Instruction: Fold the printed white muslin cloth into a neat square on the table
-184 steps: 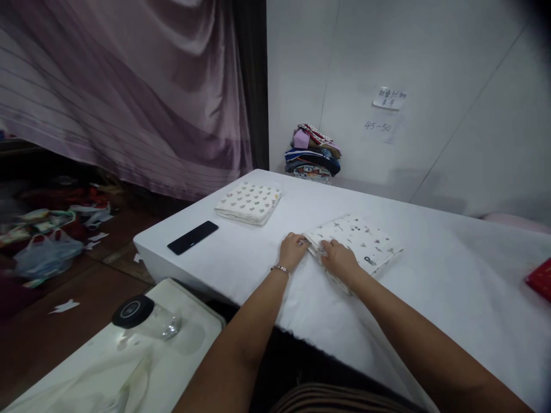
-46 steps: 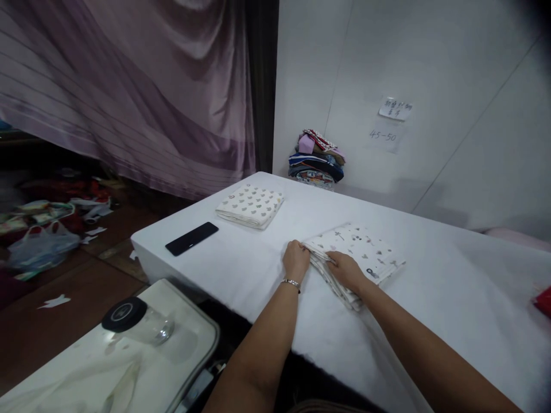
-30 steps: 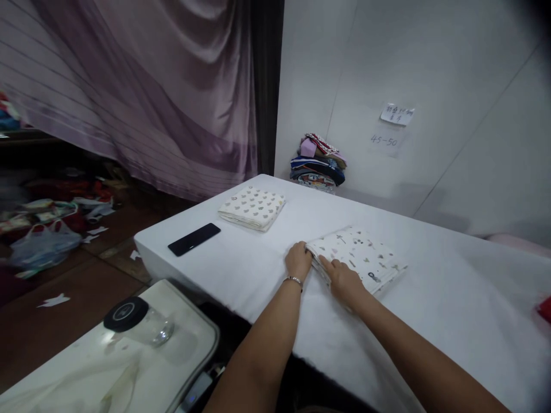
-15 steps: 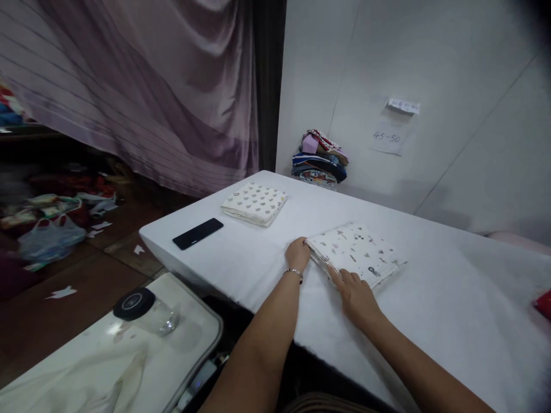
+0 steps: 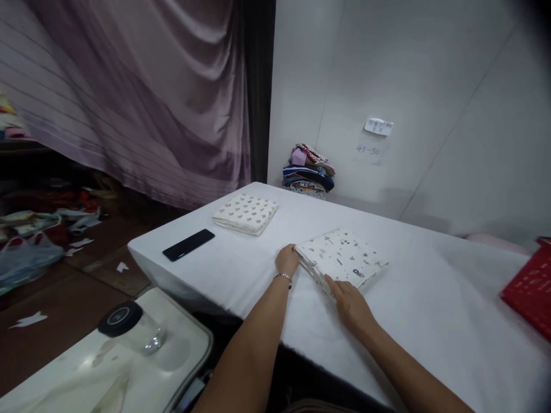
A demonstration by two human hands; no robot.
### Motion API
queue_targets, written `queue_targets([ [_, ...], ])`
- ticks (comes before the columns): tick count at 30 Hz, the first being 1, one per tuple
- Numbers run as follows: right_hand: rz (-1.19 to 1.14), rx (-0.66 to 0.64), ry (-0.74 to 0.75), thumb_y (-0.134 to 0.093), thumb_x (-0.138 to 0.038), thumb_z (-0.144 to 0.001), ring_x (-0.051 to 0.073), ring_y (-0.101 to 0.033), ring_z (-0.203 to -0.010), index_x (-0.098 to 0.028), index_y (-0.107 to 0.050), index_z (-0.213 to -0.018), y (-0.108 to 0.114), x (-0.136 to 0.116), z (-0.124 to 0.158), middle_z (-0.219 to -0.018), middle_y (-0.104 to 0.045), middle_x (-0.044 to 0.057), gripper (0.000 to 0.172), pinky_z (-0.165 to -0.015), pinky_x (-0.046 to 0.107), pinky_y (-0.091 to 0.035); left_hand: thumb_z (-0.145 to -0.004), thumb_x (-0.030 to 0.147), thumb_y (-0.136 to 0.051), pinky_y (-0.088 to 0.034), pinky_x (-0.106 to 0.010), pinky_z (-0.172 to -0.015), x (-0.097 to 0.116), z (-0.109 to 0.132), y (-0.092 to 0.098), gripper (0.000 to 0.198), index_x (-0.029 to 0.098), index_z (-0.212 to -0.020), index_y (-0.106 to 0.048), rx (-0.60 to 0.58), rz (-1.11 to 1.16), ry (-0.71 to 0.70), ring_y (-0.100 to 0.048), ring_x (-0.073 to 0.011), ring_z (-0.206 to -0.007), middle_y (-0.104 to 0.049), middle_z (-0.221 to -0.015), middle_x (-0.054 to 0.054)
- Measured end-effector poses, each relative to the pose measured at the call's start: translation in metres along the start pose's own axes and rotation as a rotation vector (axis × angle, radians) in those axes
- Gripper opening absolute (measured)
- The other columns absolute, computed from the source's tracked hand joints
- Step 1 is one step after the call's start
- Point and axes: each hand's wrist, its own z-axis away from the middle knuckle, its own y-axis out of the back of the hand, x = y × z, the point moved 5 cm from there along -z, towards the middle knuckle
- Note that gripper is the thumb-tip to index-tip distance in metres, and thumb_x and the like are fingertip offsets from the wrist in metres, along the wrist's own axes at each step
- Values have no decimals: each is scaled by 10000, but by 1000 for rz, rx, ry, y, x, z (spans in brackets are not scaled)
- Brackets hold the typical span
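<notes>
A folded white cloth with small grey prints (image 5: pixel 342 255) lies on the white-covered table (image 5: pixel 430 298). At its left corner, my left hand (image 5: pixel 287 260), with a bracelet at the wrist, has its fingers closed on the edge. My right hand (image 5: pixel 350 304) grips the near edge, thumb side on top and some fingers hidden at the fold. Farther back to the left rests a second folded cloth with grey patterns (image 5: pixel 246 214), touched by neither hand.
A black phone (image 5: pixel 188 245) lies near the table's left edge. A black-lidded jar (image 5: pixel 131 326) lies on a lower white surface (image 5: pixel 172 344). Stacked fabrics (image 5: pixel 307 172) stand by the wall, and a red item (image 5: pixel 531 287) is at far right.
The view has turned slightly right, so the scene has shifted left and more of the red item shows. Both hands remain at the printed cloth.
</notes>
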Motion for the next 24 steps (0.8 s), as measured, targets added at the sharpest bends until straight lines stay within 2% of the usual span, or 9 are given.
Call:
queue_targets([
  [6,18,-12,-65,-354,-32,-781,209,-571,-889,-148,-476,-1325,9,6,8,-981,-655,102,570,-798,370,-471,-831,185,-434,-455,-268,-771,1,0,0,332,292,-1041,-668,-17,-13,-17,-622,-191,-987,-694,-1052,-26],
  [12,-17,44,-15,-378,-48,-795,202,-597,-902,-147,-579,-1191,13,7,12,-1008,-672,96,455,-814,364,-468,-833,185,-463,-456,-265,-801,3,4,3,307,294,-1031,-671,-22,9,-42,-620,-184,-992,-693,-1058,-20],
  [15,-31,47,-4,-387,-53,-803,202,-598,-946,-153,-601,-1156,17,7,13,-1040,-673,93,425,-834,363,-462,-834,161,-466,-451,-264,-845,2,4,3,318,284,-1047,-668,-23,42,-65,-609,-176,-1026,-686,-1085,-17],
  [21,-56,94,23,-375,-74,-840,196,-592,-958,-164,-609,-1134,21,3,17,-1066,-666,82,386,-836,363,-469,-855,141,-468,-439,-218,-905,-11,2,2,371,206,-1203,-579,-6,136,-86,-595,-122,-1050,-652,-1166,-32],
  [24,-63,77,15,-397,-47,-812,198,-580,-993,-165,-606,-1139,20,3,18,-1092,-655,77,406,-853,348,-463,-857,131,-475,-433,-232,-932,-13,9,6,356,189,-1193,-577,35,160,-100,-593,-124,-1035,-631,-1195,-45],
])
